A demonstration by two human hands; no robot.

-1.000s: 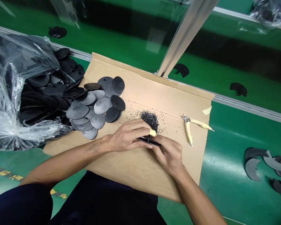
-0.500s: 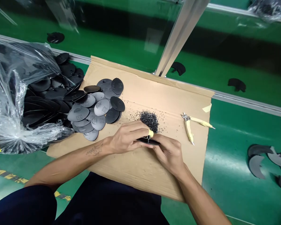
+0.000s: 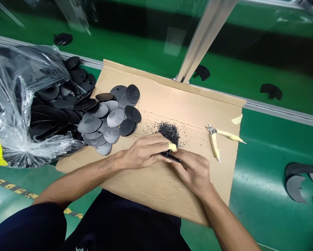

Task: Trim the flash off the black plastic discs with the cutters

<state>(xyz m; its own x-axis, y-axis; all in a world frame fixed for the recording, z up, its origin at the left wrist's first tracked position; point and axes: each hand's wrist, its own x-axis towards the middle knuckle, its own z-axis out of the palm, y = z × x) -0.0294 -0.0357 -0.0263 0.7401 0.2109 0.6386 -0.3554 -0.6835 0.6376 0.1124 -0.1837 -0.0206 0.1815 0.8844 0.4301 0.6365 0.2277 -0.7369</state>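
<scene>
Your left hand [image 3: 143,151] is curled over the middle of the cardboard sheet [image 3: 156,195], fingers closed on a thin black disc [image 3: 171,157] that shows edge-on. One fingertip wears a yellow finger cot [image 3: 172,146], pressed at the disc's far edge. Your right hand [image 3: 191,170] meets it from the right, fingers pinched narrow on the same disc; whether it also holds a small tool, I cannot tell. So the disc sits between both hands, just above the cardboard, near the sheet's centre.

Just beyond your fingertips lies a small heap of black shavings [image 3: 169,131], with loose specks scattered around it. To the far left a pile of oval discs [image 3: 112,118] spills out of a clear plastic bag [image 3: 12,104] onto the cardboard. To the right, a pair of yellow-handled cutters [image 3: 216,141] lies flat near the sheet's edge, well apart from your hands. Further right, on the green table [image 3: 261,202], lie grey crescent pieces [image 3: 295,177].
</scene>
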